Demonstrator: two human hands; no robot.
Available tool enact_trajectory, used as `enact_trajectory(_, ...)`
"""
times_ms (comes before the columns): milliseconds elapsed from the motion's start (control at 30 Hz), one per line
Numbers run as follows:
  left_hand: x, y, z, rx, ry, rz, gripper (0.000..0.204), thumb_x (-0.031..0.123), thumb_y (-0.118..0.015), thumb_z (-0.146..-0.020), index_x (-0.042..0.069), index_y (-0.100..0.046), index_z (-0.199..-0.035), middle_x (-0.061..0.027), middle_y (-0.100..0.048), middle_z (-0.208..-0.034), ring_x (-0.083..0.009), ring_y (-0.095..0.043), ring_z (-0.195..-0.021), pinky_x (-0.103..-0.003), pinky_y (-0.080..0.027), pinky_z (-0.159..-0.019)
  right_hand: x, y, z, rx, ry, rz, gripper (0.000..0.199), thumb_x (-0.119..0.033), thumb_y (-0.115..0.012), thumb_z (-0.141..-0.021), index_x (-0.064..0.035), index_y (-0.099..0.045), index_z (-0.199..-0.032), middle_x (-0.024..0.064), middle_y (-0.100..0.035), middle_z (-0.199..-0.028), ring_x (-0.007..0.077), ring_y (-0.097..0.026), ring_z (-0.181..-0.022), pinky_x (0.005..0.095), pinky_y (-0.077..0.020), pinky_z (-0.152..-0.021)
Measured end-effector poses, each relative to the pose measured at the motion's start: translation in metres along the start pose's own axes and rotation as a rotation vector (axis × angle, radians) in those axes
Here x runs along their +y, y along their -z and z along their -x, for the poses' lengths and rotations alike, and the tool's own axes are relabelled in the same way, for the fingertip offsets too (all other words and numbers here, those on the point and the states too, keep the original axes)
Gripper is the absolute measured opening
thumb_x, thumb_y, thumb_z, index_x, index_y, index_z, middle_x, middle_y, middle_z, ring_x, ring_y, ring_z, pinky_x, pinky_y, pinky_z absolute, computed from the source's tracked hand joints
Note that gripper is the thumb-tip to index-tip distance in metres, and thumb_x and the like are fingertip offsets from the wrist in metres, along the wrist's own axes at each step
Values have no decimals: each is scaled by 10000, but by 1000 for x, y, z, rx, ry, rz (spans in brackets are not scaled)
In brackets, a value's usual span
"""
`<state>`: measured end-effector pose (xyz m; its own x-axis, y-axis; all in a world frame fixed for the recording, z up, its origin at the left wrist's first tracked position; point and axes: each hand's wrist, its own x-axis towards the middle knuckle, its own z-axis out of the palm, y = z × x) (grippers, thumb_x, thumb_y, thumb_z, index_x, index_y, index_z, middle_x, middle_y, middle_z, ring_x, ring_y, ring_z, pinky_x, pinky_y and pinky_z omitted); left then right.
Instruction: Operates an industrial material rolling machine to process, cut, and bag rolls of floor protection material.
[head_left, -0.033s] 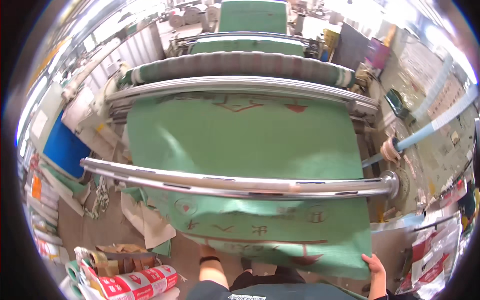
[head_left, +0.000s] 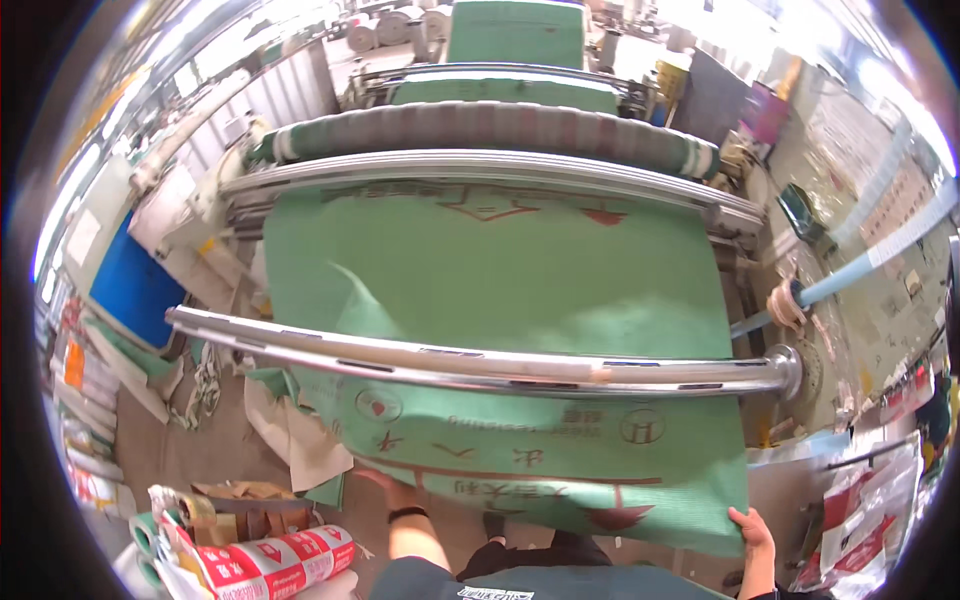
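Observation:
A wide green printed sheet (head_left: 520,280), marked in dark red, comes from the machine and passes under a pair of shiny metal bars (head_left: 480,365). My right hand (head_left: 752,530) is closed on its near right corner, thumb on top. At the near left edge, my left hand (head_left: 393,490) reaches out with its fingers stretched leftward, partly hidden by the sheet's edge. Whether it bears on the sheet I cannot tell. The sheet's left side is raised in a soft fold behind the bars.
A striped roller (head_left: 490,130) and a metal crossbeam (head_left: 490,170) span the machine behind. Red-and-white wrapped rolls (head_left: 280,560) lie at lower left, near a torn pale-backed scrap (head_left: 290,430). A blue panel (head_left: 135,285) stands left; plastic-wrapped packages (head_left: 850,530) lie right.
More of my left hand shows now, its fingers out past the sheet's edge. The fold on the sheet's left side stands up more sharply. My right hand keeps its corner.

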<state>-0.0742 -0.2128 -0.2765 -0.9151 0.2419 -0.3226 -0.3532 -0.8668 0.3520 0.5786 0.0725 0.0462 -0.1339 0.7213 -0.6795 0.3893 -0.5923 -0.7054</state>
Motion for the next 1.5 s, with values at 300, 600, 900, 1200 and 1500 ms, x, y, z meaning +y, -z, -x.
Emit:
enact_trajectory(300,275,-210,85,-4,-189,-450,484,344,-469,-958,22,-469,-1319,-121,-545,-1259,-245,-543,-1099,-357,-423,-970,-45,30,-7,100,326,-193,402,-168,-680,-837,64,-580,-1149,108,-659,-1040,195,-634,-903,330,-503,-822)
enact_trajectory(600,223,-479,1,-348,-770,-737,367,226,-480,-989,52,-437,-1310,-90,-596,-1086,-185,-571,-1019,-318,-436,-903,-268,-22,-189,-266,822,-376,315,-303,-449,-1001,-69,-653,-1053,1,-607,-837,108,-585,-766,255,-479,-699)
enact_trajectory(900,-175,-391,198,-1581,-1209,-2072,741,301,-814,-604,108,-517,-1255,-164,-544,-1219,-335,-497,-1173,-454,-372,-1009,-270,-48,-210,-303,319,-402,568,-508,-439,-966,5,-571,-1173,135,-658,-1053,264,-658,-894,356,-537,-781)
enact_trajectory(1200,-209,-471,178,-1833,113,-2283,693,308,-858,-429,46,-620,-1025,-152,-680,-943,-332,-651,-882,-409,-518,-779,-233,146,-46,1843,1303,43,512,-228,-765,-766,-18,-563,-1187,133,-588,-1130,289,-547,-1071,395,-405,-944)
enact_trajectory(1500,-205,-463,166,-1840,169,-2197,783,369,-861,-428,50,-602,-1095,-159,-676,-924,-327,-642,-909,-412,-497,-830,-204,206,-60,1448,1113,-46,643,-359,-811,-728,-17,-590,-1226,107,-609,-1121,203,-591,-1017,335,-481,-863)
